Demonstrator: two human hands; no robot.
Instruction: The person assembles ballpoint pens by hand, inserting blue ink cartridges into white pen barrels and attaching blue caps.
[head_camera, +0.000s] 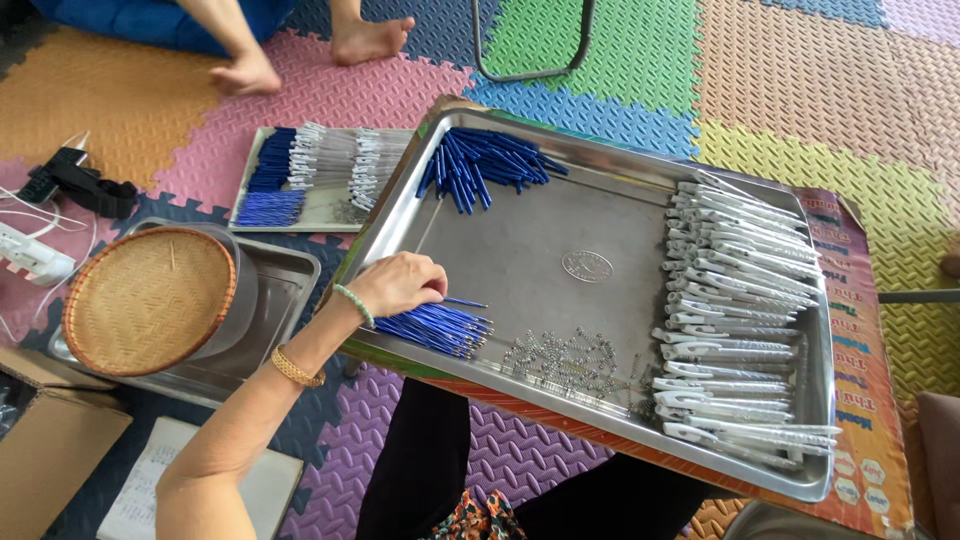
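The left hand (400, 283) was pinched shut on a thin blue pen refill (462, 301), held just above the blue refill pile (437, 329) at the lower left of the steel tray (530, 250). The right hand was out of frame. The tray also held blue pen barrels (487, 163) at upper left, white pen casings (740, 300) along the right, and small springs (570, 362), individually hard to make out.
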